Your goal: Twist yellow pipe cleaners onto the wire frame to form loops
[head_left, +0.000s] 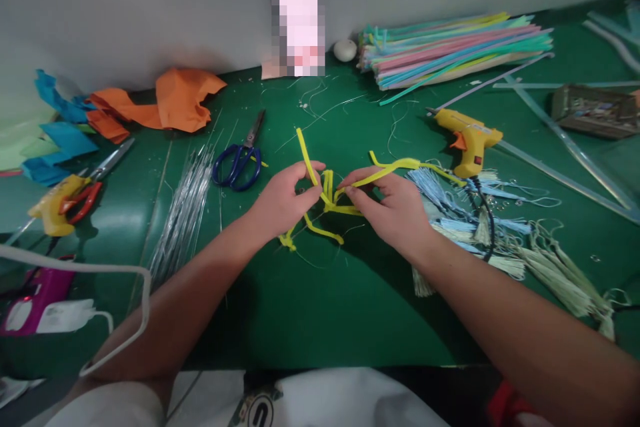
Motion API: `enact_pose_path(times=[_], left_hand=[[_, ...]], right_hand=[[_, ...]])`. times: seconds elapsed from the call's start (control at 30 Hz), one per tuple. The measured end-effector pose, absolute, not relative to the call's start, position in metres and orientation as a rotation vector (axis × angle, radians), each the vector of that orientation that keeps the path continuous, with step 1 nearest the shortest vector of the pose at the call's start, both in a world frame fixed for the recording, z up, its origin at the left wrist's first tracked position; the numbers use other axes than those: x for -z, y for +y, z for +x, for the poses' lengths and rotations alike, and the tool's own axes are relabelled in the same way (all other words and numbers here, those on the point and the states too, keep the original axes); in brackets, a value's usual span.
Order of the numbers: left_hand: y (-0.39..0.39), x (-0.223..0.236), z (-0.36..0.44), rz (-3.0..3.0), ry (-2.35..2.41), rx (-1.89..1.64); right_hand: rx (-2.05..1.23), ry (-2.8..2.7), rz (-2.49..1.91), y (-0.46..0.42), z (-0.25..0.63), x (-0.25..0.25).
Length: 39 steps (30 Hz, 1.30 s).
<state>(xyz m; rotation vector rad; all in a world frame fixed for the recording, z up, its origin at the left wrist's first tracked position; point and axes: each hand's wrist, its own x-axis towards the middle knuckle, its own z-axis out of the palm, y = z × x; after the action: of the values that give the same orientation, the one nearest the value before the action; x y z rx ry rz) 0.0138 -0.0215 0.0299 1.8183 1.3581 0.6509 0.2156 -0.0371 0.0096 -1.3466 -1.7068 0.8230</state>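
Over the middle of the green table, both of my hands work on a twisted bundle of yellow pipe cleaners. My left hand pinches the bundle's left side, where one strand sticks up toward the back. My right hand is closed on the right side, and a long yellow strand runs from its fingers to the right. Loose yellow ends hang below the hands and touch the table.
Blue-handled scissors lie behind my left hand, beside a sheaf of thin wires. A yellow glue gun and pale tassels sit to the right. Coloured pipe cleaners are stacked at the back; orange and blue felt scraps lie at the left.
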Motion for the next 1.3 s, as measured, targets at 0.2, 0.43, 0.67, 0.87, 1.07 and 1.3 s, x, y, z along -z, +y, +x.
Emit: enact_pose_path(times=[0.2,0.43,0.67,0.87,1.07,1.3], left_hand=[[-0.023,-0.024,0.014,1.648,1.257,-0.656],[-0.023,-0.036,0.016,1.876,1.175,-0.527],[-0.021,-0.038,0.016,2.014,1.203,-0.372],[-0.019,-0.037,0.015,2.020,1.194,-0.391],[-0.019,-0.038,0.016,1.936,1.270,-0.369],[-0.021,-0.041,0.018,2.044,1.327,-0.330]], right_hand=[[-0.880,-1.738,-1.326,-0.037,0.215,-0.007],[-0.878,-1.782,-1.310,-0.034,0.213,0.001],[-0.894,-1.788,-1.304,-0.032,0.214,0.004],[-0.962,-1.715,-1.336,-0.032,0.213,0.001],[-0.962,-1.676,-1.373,-0.033,0.211,0.001],[-0.950,-1.684,-1.458,-0.034,0.208,-0.001]])
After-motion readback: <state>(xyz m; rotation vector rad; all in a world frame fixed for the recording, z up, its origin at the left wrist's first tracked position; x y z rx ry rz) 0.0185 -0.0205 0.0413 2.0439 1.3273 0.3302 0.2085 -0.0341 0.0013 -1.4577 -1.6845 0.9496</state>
